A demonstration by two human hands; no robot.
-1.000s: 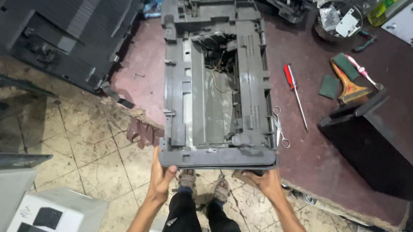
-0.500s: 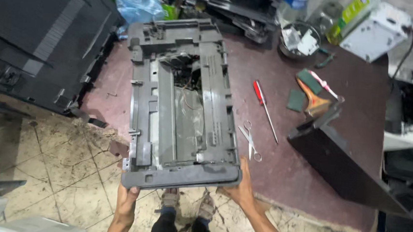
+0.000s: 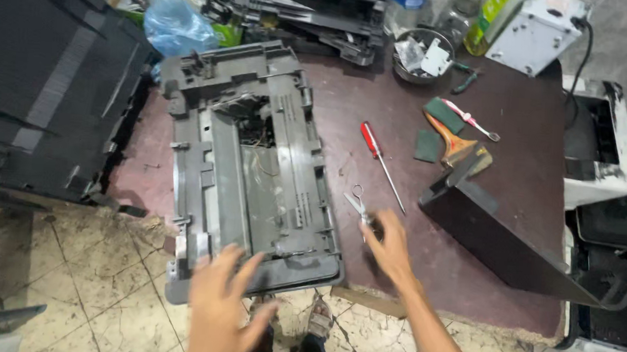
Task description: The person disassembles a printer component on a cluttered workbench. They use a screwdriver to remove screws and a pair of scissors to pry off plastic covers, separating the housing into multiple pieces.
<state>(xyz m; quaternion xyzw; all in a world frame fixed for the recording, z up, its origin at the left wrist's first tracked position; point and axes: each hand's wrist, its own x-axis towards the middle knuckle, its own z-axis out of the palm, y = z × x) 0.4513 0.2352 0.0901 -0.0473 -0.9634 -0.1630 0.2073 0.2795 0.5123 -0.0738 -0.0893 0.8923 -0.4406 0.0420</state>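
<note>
A grey plastic printer chassis (image 3: 255, 164) lies flat on the dark maroon table (image 3: 524, 102), its near end overhanging the table edge. My left hand (image 3: 222, 311) hovers over that near end with fingers spread, holding nothing. My right hand (image 3: 391, 249) is on the table just right of the chassis, fingers apart, its fingertips next to a small pair of scissors (image 3: 358, 203). A red-handled screwdriver (image 3: 378, 155) lies a little beyond the scissors.
A black panel (image 3: 500, 240) leans at the right of the table. Behind it lie a wooden-handled brush (image 3: 454, 142), a toothbrush (image 3: 472, 121) and green pads (image 3: 444, 113). A metal bowl (image 3: 419, 55), a blue bottle (image 3: 178, 27) and black printer parts (image 3: 40, 83) crowd the back and left.
Both hands have let go of the chassis's near edge. My right hand moved right onto the table beside the scissors; my left hand lifted above the chassis end.
</note>
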